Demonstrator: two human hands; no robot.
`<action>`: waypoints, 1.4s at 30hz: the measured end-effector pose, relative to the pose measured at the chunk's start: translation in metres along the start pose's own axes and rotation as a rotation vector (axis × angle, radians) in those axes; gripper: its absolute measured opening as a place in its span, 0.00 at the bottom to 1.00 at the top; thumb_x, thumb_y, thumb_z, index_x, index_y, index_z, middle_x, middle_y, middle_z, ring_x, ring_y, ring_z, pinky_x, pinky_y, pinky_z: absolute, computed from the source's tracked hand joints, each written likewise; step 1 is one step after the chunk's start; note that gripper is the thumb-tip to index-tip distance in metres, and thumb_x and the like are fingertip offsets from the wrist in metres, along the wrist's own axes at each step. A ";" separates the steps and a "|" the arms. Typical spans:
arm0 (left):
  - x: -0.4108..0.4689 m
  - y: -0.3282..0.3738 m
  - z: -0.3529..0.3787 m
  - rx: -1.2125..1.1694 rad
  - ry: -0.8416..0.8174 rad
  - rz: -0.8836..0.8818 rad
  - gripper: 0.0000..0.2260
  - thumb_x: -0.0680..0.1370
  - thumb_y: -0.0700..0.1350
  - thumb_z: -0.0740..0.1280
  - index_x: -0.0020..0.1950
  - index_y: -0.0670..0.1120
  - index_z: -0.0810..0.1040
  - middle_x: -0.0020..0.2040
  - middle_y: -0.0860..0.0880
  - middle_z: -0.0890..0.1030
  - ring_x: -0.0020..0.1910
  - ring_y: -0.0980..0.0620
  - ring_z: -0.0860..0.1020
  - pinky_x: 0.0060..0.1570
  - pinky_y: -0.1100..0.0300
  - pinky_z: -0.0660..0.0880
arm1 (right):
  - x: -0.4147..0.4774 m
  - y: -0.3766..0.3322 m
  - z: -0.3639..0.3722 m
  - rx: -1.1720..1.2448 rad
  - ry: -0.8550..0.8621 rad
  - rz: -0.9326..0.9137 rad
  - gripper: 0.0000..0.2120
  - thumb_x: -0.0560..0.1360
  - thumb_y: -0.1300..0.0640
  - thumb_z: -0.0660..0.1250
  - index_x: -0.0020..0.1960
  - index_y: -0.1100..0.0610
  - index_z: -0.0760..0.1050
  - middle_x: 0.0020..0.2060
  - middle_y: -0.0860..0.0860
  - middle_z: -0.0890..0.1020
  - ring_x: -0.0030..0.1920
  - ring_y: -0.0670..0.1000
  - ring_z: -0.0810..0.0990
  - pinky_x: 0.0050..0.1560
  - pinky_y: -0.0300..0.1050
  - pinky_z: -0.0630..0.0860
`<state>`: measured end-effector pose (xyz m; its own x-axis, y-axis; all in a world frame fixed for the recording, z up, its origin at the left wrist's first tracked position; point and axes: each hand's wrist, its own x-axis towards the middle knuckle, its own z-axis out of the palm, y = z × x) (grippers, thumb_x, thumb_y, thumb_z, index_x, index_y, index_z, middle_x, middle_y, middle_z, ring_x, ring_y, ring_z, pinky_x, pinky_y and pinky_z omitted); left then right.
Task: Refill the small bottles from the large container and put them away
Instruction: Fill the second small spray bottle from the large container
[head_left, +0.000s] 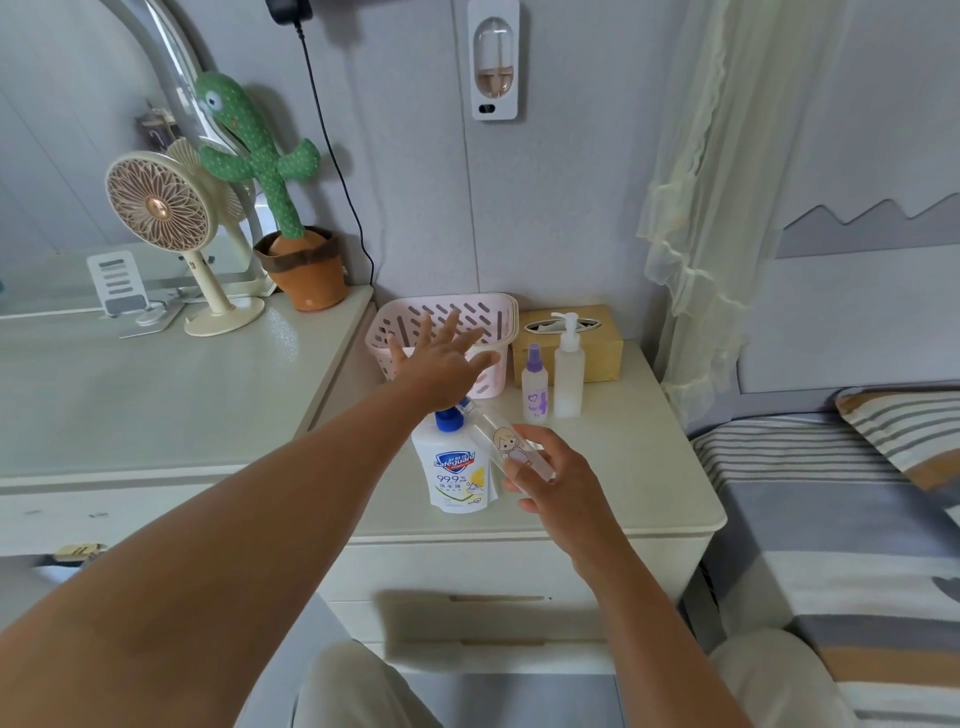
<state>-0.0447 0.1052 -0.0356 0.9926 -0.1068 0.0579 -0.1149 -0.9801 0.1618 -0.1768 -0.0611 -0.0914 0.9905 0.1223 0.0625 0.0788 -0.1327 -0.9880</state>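
My right hand (550, 480) grips a small clear bottle (506, 441) with a cartoon girl on it, tilted with its top toward the upper left. Just left of it stands the large white Safeguard refill container (454, 478) with a blue cap on the nightstand (649, 467). My left hand (441, 364) reaches out with fingers spread, hovering in front of the pink slotted basket (395, 325) and above the container's cap. Right of the basket stand a small spray bottle (535, 389) with purple drawings and a taller white pump bottle (569, 371).
A yellow tissue box (608, 345) sits behind the two standing bottles. A higher dresser (156, 395) on the left carries a desk fan (166, 218), a cactus toy (280, 192) in a pot and a phone stand (122, 286). A striped bed (831, 509) lies to the right, a curtain (727, 208) above it.
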 end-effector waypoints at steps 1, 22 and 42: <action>0.000 0.000 0.001 -0.002 0.004 0.000 0.26 0.79 0.65 0.48 0.76 0.61 0.53 0.79 0.53 0.42 0.76 0.45 0.38 0.66 0.32 0.34 | 0.000 0.000 0.000 0.006 -0.001 0.003 0.15 0.78 0.53 0.63 0.64 0.47 0.70 0.58 0.45 0.76 0.55 0.49 0.79 0.39 0.32 0.78; -0.003 -0.002 0.008 -0.010 0.006 -0.029 0.24 0.80 0.65 0.47 0.76 0.62 0.54 0.79 0.53 0.43 0.76 0.47 0.38 0.66 0.32 0.33 | -0.001 0.003 0.002 0.059 -0.005 0.036 0.15 0.78 0.55 0.64 0.63 0.45 0.71 0.55 0.46 0.78 0.54 0.49 0.80 0.37 0.32 0.78; -0.008 -0.004 0.011 -0.004 -0.028 -0.040 0.25 0.80 0.64 0.47 0.76 0.60 0.53 0.79 0.52 0.44 0.76 0.45 0.38 0.66 0.31 0.34 | -0.003 0.006 0.007 0.037 0.000 0.049 0.16 0.78 0.56 0.64 0.65 0.48 0.70 0.55 0.49 0.79 0.52 0.50 0.81 0.38 0.33 0.77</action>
<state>-0.0513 0.1077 -0.0478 0.9971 -0.0726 0.0237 -0.0755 -0.9831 0.1669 -0.1799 -0.0552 -0.0981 0.9931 0.1168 0.0138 0.0258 -0.1017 -0.9945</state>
